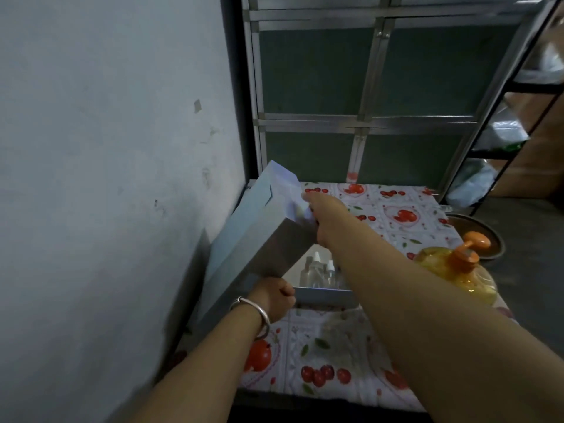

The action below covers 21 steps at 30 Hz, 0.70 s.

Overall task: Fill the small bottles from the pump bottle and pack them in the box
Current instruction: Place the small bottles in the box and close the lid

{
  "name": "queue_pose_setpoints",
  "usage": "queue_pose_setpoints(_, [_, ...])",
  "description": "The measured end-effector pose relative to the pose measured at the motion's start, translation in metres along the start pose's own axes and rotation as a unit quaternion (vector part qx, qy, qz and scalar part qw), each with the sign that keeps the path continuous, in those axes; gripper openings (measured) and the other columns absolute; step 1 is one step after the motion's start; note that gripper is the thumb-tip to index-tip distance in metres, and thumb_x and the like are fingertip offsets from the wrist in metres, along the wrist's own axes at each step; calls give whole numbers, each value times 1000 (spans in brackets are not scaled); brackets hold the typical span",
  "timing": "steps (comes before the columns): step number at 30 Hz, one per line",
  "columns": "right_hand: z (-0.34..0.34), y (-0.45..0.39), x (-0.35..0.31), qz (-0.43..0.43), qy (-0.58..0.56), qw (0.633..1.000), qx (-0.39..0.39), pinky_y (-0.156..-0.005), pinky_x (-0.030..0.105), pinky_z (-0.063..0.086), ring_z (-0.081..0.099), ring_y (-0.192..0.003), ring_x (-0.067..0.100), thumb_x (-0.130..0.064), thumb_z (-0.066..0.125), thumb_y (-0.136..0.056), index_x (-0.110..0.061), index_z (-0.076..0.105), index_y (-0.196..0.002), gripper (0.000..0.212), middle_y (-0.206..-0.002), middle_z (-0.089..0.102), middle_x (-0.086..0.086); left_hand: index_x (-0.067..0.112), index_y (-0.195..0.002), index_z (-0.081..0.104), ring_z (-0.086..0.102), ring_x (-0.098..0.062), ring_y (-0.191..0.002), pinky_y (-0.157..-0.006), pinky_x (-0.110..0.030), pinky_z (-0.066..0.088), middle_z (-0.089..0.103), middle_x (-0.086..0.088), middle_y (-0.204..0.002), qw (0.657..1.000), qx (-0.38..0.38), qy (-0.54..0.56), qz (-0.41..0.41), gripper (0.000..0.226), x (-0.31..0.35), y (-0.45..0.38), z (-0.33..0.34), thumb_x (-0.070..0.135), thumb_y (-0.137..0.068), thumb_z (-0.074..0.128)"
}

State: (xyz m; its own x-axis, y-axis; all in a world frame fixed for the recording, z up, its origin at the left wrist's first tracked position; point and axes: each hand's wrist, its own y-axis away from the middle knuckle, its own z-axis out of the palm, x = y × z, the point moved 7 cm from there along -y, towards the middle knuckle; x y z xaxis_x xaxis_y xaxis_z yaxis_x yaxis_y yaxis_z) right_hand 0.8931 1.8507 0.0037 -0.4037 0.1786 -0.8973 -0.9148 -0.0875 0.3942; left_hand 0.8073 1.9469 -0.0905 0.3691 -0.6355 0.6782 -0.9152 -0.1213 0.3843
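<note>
Both hands hold pale blue cardboard box lid, tilted up left: left hand fingers curled on near edge, right hand gripping far corner. Small clear plastic bottles stand in open box beneath; yellow pump bottle right. Lid probably light, stiff; hold by edges.

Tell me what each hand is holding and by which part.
Both hold the box lid, which is tilted up: the left hand grips its near corner, the right hand its far corner.

Bare forearms; silver bangle on left wrist.
</note>
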Motion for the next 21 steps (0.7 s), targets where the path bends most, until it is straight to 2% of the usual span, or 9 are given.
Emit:
queue_pose_setpoints(2, [-5, -6, -2, -12, 93, 995, -24, -82, 32, 47, 57, -89, 21, -37, 66, -85, -3, 53, -127, 55, -109, 63, 9, 13, -96, 65, 58, -21, -99, -84, -19, 41, 62, -11, -107, 1000, -20, -11, -8, 12, 6, -1, 10, 11, -88, 57])
queue_pose_setpoints(4, [-20, -6, 3, 13, 178, 984, -14, -94, 37, 45, 56, -108, 27, -47, 75, -73, -4, 51, -130, 75, -127, 57, 12, 26, -75, 54, 52, -14, -91, -81, -18, 39, 56, -4, -98, 998, -51, -48, -2, 21, 13, -3, 23, 10, -89, 54])
queue_pose_setpoints(6, [-30, -4, 7, 30, 250, 968, -6, -96, 41, 46, 56, -113, 32, -48, 79, -67, -1, 47, -132, 87, -127, 55, 13, 26, -72, 53, 48, -10, -92, -82, -16, 37, 55, -2, -100, 996, -70, -47, -2, 24, 13, -7, 30, 9, -88, 54])
queue_pose_setpoints(8, [-40, -11, 12, 23, 297, 955, 3, -85, 39, 49, 58, -105, 30, -43, 78, -71, 0, 47, -128, 78, -121, 57, 14, 16, -94, 64, 50, -12, -96, -86, -18, 40, 59, -4, -109, 992, -112, -64, 6, 16, 15, -3, 33, 5, -87, 56])
queue_pose_setpoints(10, [-51, -14, 15, 13, 309, 951, 16, -75, 34, 46, 55, -93, 26, -39, 73, -78, 0, 48, -124, 66, -108, 55, 11, 10, -109, 63, 57, -18, -101, -80, -24, 48, 61, -6, -112, 984, -177, -31, 6, 31, 15, 2, 34, -5, -84, 53])
queue_pose_setpoints(12, [-60, -19, 20, 8, 320, 947, 27, -78, 35, 46, 52, -93, 25, -41, 68, -83, 0, 46, -125, 62, -108, 53, 12, 3, -96, 64, 67, -19, -85, -66, -22, 54, 66, -12, -95, 980, -173, 94, 10, 34, 23, 7, 24, -19, -81, 42])
queue_pose_setpoints(15, [-65, -27, 30, -3, 338, 941, 32, -86, 38, 47, 55, -101, 28, -43, 61, -87, 1, 48, -125, 59, -119, 55, 15, 4, -68, 60, 63, -19, -54, -53, -22, 55, 63, -13, -69, 954, 77, 290, 30, 43, 18, -5, -19, -27, -77, 31])
queue_pose_setpoints(18, [-66, -33, 38, 3, 355, 935, 26, -90, 40, 47, 56, -105, 31, -43, 55, -90, 3, 51, -122, 56, -120, 57, 18, 4, -93, 64, 61, -31, -94, -88, -35, 49, 64, -17, -100, 929, 315, 193, 8, 30, -10, -12, -54, -14, -79, 44])
queue_pose_setpoints(21, [-70, -41, 45, 7, 367, 930, 28, -97, 42, 45, 55, -110, 34, -42, 47, -94, 5, 51, -122, 55, -121, 57, 21, -4, -126, 47, 45, -39, -122, -103, -42, 37, 47, -24, -131, 922, 360, 66, -128, 47, -50, -16, -58, 13, -83, 58])
